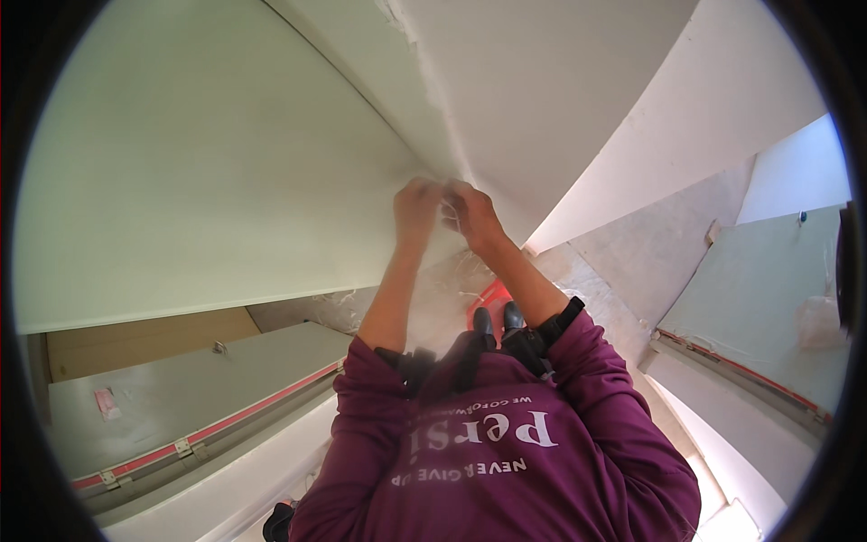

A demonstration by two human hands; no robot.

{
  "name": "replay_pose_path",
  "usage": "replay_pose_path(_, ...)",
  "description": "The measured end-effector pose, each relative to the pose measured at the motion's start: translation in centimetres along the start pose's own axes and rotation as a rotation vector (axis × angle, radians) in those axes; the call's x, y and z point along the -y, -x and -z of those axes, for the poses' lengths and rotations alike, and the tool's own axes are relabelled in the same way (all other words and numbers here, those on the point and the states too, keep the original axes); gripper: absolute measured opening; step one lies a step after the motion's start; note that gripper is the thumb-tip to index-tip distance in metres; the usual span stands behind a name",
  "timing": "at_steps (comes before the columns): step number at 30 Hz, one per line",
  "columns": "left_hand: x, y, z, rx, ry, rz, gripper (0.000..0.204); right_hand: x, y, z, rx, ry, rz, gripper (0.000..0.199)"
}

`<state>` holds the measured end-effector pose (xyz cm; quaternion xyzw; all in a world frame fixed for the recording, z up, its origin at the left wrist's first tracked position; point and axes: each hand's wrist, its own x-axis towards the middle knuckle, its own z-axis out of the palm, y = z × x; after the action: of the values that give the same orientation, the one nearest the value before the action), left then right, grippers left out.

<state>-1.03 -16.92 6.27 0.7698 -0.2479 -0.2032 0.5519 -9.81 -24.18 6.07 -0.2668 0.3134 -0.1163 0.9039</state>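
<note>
Both my hands are raised close together at the corner where a large pale green panel point(217, 172) meets a white wall surface point(542, 81). My right hand point(474, 217) is closed, its fingers curled round a thin white strand point(452, 210). Beside it, almost touching, my left hand point(417, 212) has its fingers drawn together against the panel's edge; blur hides what they hold, if anything. A rough white seam point(438, 90) runs up the corner from my fingertips.
Below me my dark shoes point(497, 318) are on a red support point(492, 294). Thin white scraps lie on the grey floor point(343, 307). At lower left is a grey-green door leaf point(208, 388) with a red edge strip and hinges; a similar leaf point(750, 280) stands at right.
</note>
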Motion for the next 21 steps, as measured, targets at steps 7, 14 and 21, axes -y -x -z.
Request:
replay_pose_path(7, -1.3, 0.2, 0.0, 0.001, -0.215, -0.017, 0.014, -2.4, -3.1, 2.0, 0.337, -0.187, 0.107, 0.014)
replay_pose_path(14, 0.8, -0.3, 0.5, -0.007, -0.304, -0.148, 0.015, -3.1, -3.9, 0.7, 0.297, -0.548, -0.079, 0.011)
replay_pose_path(21, 1.1, -0.1, 1.0, -0.029, -0.356, -0.151, 0.015, -2.4, -2.4, -0.6, 0.205, -0.561, -0.041, 0.014)
